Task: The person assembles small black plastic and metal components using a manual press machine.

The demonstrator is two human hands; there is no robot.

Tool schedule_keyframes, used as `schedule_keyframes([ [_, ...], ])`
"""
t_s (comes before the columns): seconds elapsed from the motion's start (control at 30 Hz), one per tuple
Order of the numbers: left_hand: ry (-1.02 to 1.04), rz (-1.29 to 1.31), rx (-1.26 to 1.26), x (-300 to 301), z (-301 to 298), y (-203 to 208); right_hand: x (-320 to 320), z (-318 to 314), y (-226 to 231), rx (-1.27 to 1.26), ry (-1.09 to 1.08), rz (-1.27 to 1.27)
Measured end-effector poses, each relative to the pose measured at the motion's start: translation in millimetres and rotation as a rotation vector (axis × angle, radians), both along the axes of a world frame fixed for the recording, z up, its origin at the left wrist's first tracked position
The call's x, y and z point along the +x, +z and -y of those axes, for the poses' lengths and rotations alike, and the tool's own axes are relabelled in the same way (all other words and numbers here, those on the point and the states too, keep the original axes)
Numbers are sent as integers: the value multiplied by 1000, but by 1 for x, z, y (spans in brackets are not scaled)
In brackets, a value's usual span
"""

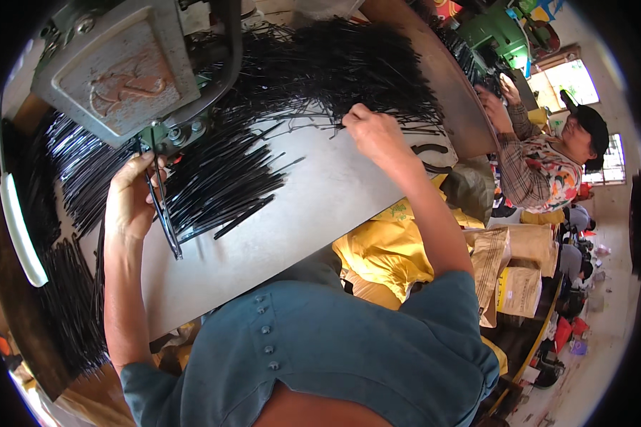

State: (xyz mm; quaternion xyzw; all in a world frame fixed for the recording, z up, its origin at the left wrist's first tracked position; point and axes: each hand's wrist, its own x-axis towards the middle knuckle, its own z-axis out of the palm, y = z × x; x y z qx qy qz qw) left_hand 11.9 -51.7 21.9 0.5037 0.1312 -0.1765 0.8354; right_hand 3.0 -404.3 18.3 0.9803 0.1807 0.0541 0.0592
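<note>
My left hand [132, 186] is closed round a thin black jointed rod [165, 213], like an umbrella rib, with its upper end at the head of a grey bench machine [124, 71]. The rod's lower end points toward me over the table. Farther right, my right hand [377, 135] is pinched at the near edge of a large tangled heap of black rods [335, 64]; a thin rod seems to be between its fingertips. Beside my left hand, a bundle of straighter black rods [224, 178] lies on the pale metal tabletop [320, 185].
More black rods [68, 306] fill the left side. A white tube-shaped lamp [21, 231] stands at far left. Dark-handled pliers [431, 149] lie right of my right hand, above yellow bags [384, 245]. A capped co-worker [548, 164] sits at right beside a green machine [491, 39].
</note>
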Motion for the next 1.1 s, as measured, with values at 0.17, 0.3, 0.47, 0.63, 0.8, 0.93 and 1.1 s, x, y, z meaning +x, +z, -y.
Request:
schedule_keyframes([
  [0.17, -11, 27, 141, -9, 4, 9, 1, -21, 16, 131, 155, 171],
  [0.3, -52, 106, 139, -11, 5, -1, 9, -65, 33, 264, 427, 418],
  [0.47, -19, 126, 181, -18, 11, 7, 17, -125, 18, 606, 387, 99],
  [0.63, 2, 110, 215, -25, 7, 7, 32, -163, -4, 1360, 172, -559],
  [0.8, -13, 148, 208, -24, 7, 7, 36, -169, 6, 1579, -44, -796],
  [0.93, -22, 153, 202, -24, 6, 7, 35, -171, 8, 1618, -42, -824],
  [1.1, -8, 157, 179, -23, 7, 6, 34, -172, 8, 1625, -47, -825],
])
